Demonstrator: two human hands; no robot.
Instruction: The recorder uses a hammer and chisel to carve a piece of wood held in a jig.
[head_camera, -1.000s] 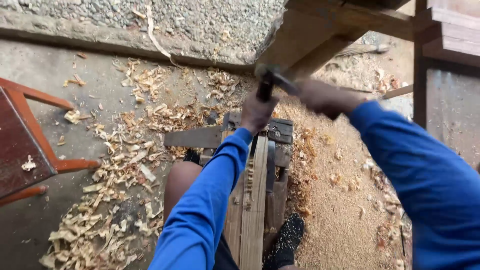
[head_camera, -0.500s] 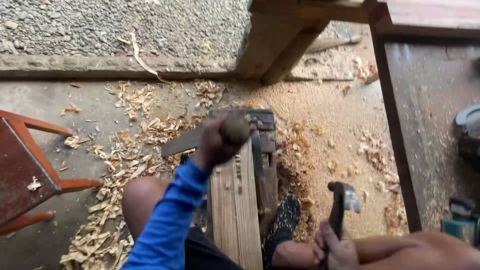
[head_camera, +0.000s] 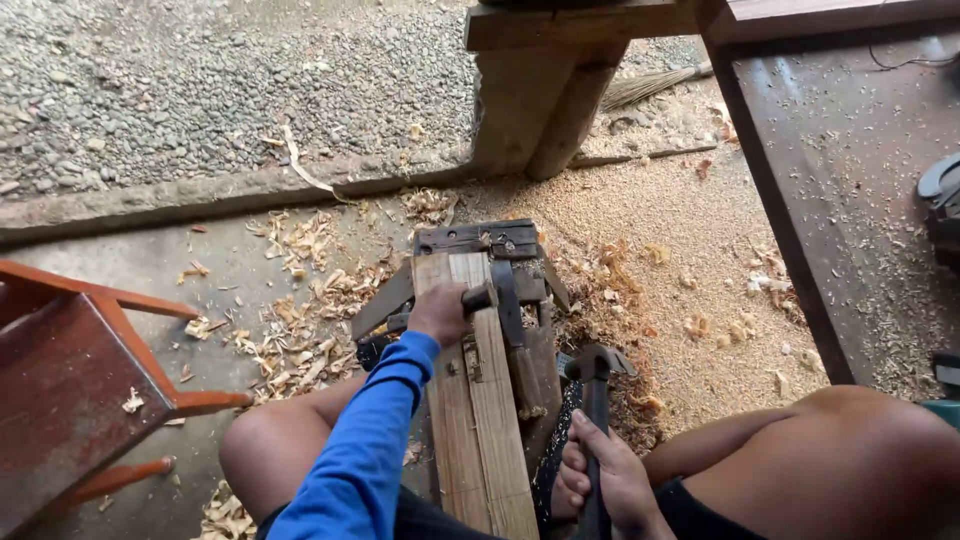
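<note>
My left hand (head_camera: 440, 312), in a blue sleeve, is closed around a short dark tool that it holds against the top of a pale wooden plank (head_camera: 480, 430). The plank stands between my knees and leans on a dark wooden block (head_camera: 478, 240) on the floor. My right hand (head_camera: 605, 482) grips the black handle of a claw hammer (head_camera: 596, 368), held low beside my right thigh with its head pointing up, clear of the plank.
A red-brown wooden stool (head_camera: 75, 385) stands at the left. A dark workbench (head_camera: 855, 190) with sawdust and tools fills the right side. Wood shavings (head_camera: 300, 310) and sawdust cover the concrete floor; a wooden post (head_camera: 540, 100) and gravel lie beyond.
The hammer has come down from a raised position above the block to low beside my right thigh. My left hand has lowered onto the top of the plank.
</note>
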